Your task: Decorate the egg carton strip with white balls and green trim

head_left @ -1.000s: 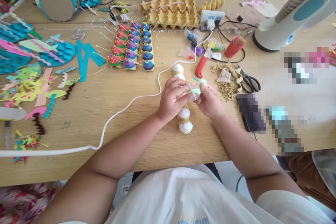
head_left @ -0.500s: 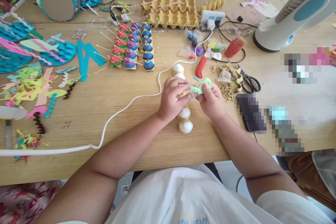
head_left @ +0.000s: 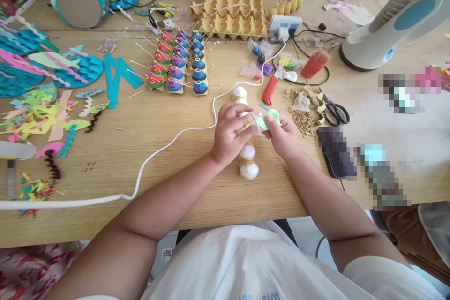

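My right hand (head_left: 283,131) pinches a soft lump of light green modelling clay (head_left: 273,119) between thumb and fingers. My left hand (head_left: 232,131) is closed on a clear plastic bag (head_left: 258,124), and part of the green clay sits inside it. Beneath both hands runs a strip of egg-carton cups (head_left: 249,174) with white domed tops; its middle is hidden by my left hand. Just beyond my hands lie a small blue piece (head_left: 263,107) and a red-handled cutter (head_left: 270,90).
Painted egg-carton cups with pins (head_left: 176,68) stand in rows at the back. A white cable (head_left: 168,137) crosses the table. Scissors (head_left: 335,110) and shavings (head_left: 302,122) lie right, near a white fan (head_left: 379,33). Paper scraps (head_left: 45,122) cover the left side.
The green clay has shifted slightly left and down, and my right thumb now presses over it. My left hand has barely moved and keeps its hold on the bag.
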Available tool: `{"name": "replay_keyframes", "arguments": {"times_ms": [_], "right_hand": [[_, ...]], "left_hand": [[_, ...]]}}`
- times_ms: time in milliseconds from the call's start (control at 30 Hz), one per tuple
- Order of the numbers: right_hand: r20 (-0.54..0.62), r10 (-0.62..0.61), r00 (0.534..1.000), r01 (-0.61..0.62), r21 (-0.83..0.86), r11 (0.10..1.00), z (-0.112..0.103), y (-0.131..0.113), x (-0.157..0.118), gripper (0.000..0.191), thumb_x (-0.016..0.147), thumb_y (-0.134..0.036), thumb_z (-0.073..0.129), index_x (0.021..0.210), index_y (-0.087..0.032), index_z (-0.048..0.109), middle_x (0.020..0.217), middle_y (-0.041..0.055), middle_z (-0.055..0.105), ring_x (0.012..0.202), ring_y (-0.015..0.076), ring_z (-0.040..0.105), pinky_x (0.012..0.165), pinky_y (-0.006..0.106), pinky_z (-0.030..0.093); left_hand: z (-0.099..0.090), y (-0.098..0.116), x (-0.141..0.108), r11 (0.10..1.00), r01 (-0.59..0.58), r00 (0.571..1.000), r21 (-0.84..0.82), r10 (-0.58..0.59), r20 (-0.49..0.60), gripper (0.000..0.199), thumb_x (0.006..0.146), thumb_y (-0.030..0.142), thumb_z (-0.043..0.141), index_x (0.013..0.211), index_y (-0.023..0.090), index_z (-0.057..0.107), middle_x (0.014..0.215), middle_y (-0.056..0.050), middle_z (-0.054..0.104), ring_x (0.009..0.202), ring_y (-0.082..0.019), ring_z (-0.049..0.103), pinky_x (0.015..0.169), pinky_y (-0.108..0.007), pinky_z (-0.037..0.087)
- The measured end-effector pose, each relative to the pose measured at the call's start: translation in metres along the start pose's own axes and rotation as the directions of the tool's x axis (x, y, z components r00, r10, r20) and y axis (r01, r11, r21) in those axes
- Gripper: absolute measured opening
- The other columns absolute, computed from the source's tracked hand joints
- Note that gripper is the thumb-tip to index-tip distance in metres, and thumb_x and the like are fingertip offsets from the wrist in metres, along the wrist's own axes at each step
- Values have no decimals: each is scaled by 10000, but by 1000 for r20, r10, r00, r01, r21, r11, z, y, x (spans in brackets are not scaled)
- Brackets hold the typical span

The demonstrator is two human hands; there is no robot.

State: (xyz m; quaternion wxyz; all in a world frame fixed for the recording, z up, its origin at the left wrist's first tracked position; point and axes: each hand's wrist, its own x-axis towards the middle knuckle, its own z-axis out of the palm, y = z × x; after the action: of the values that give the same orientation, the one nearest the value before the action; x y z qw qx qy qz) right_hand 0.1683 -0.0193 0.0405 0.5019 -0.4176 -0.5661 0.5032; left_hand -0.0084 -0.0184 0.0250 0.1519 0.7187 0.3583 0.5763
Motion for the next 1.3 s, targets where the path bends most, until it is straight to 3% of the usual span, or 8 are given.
{"name": "replay_keyframes", "arguments": {"times_ms": [133,333,567,700,1000,1133,1300], "right_hand": [[34,59,998,-60,54,997,1,-2,0,549,870,-704,719,662,-211,597,553,-44,512,511,85,413,517,258,334],[232,270,934,-341,361,868,1,-5,0,532,645,-642,929,863,-223,684,700,-39,643,587,96,566,504,218,390],[289,344,894,-445,466,765,-1,-6,2,446,637,-473,974,890,-221,707,720,-43,670,615,88,587,544,194,497],[259,358,897,-441,480,758,-1,-3,4,433,628,-440,981,882,-215,711,731,-45,671,630,77,594,545,167,504],[180,340,923,-385,391,836,1,1,6,517,598,-539,983,795,-200,644,636,-64,607,535,65,526,471,188,430],[97,267,959,-284,291,913,3,1,4,508,672,-614,926,761,-201,643,611,-46,630,520,76,530,472,214,400],[-4,121,993,-120,93,988,0,0,1,475,793,-620,842,712,-202,631,568,-39,620,501,79,503,493,240,397]], "left_hand": [[-1,3,1,999,17,1000,-28,-16,14,239,976,467,713,1103,284,798,1189,-64,723,1179,-215,631,963,-388,558],[-2,5,1,998,-48,999,-46,47,-19,178,985,424,705,1000,262,780,1142,-59,707,1139,-208,629,930,-383,563],[-2,1,0,994,-103,995,46,103,15,126,1001,355,690,1043,280,782,1184,-60,730,1179,-213,604,997,-407,547],[-1,-3,-1,990,-112,994,84,110,29,154,1017,333,666,1093,290,793,1248,-55,743,1207,-208,604,1049,-420,532],[0,-1,-2,988,-92,996,126,93,-2,158,1010,384,667,1044,283,782,1116,-44,751,1138,-210,633,1005,-425,552],[-1,-3,0,984,-42,999,174,47,-26,205,1007,448,657,1009,276,767,1076,-45,749,1116,-221,648,1038,-458,528],[-2,-1,1,996,-9,1000,87,10,-18,179,999,422,675,987,257,743,1074,-42,752,1099,-211,675,1061,-445,521]]}}
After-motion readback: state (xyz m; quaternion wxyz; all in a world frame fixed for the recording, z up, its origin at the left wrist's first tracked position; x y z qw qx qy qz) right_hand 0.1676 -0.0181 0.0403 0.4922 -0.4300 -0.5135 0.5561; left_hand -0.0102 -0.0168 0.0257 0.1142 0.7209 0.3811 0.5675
